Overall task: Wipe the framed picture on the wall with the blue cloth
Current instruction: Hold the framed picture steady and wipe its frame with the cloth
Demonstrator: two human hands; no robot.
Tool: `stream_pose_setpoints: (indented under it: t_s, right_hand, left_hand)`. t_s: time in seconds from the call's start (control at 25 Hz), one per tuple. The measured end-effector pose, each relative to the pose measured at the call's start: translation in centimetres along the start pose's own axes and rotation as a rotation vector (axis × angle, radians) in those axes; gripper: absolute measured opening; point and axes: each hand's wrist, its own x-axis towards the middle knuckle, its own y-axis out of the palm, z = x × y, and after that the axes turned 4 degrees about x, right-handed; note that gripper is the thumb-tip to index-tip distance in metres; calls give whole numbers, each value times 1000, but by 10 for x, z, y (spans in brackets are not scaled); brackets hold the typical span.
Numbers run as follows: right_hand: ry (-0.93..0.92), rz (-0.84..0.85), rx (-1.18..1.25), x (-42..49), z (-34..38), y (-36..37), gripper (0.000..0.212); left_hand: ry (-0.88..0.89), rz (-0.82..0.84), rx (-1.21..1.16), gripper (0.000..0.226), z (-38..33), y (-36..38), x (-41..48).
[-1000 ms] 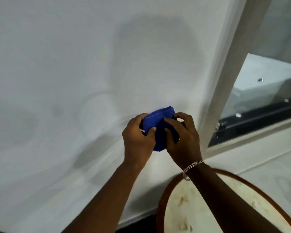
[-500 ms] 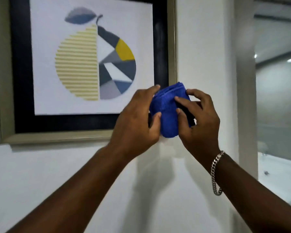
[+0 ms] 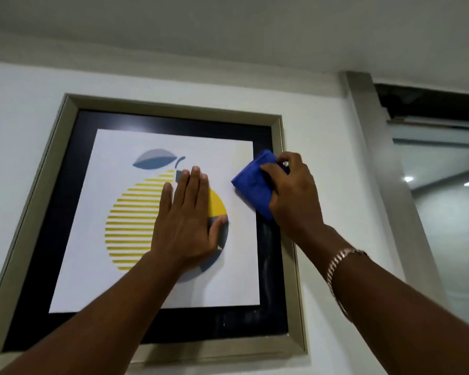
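Note:
The framed picture (image 3: 289, 239) hangs on the white wall: a beige frame, a black mat and a print of a striped yellow fruit with a grey-blue leaf. My left hand (image 3: 186, 223) lies flat on the glass over the fruit, fingers straight and holding nothing. My right hand (image 3: 293, 194), with a metal bracelet on its wrist, grips the folded blue cloth (image 3: 253, 185) and presses it against the glass at the upper right, where the print meets the black mat. Part of the fruit is hidden under my left hand.
A grey door or window post (image 3: 385, 185) stands right of the picture, with a glass pane (image 3: 450, 212) beyond it that reflects ceiling lights. The ceiling (image 3: 228, 31) runs close above the frame. Bare white wall (image 3: 19, 104) lies to the left.
The view has swung up from the low wall to the whole picture. My left hand has let go of the cloth and gone flat on the glass. My right hand alone now holds the cloth on the picture.

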Motion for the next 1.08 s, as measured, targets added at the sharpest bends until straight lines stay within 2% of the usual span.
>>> stream_pose_setpoints:
  t_s: [0.08, 0.12, 0.2, 0.36, 0.52, 0.72, 0.84, 0.96, 1.08]
  right_hand:
    - [-81, 7, -247, 4, -1, 6, 27]
    - [-109, -5, -294, 4, 0, 10, 26]
    - [-85, 4, -234, 1, 2, 20, 35]
    - [62, 206, -109, -3, 5, 37, 70]
    - [31, 199, -86, 1, 2, 36, 73]
    - [26, 147, -85, -47, 7, 45, 74]
    - [58, 149, -98, -21, 5, 46, 71]
    - [67, 172, -113, -3, 5, 46, 80]
    - [9, 216, -159, -32, 7, 45, 98]
  left_hand:
    - [6, -40, 9, 84, 3, 11, 1]
    - [8, -58, 19, 83, 4, 13, 2]
    - [13, -83, 28, 83, 4, 15, 4]
    - [39, -66, 34, 87, 4, 13, 7]
    - [51, -49, 50, 90, 5, 14, 14]
    - [55, -62, 57, 90, 6, 17, 17]
    - [64, -77, 45, 89, 6, 19, 16]
    - [64, -80, 44, 89, 7, 20, 16]
    - [70, -76, 30, 91, 8, 20, 16]
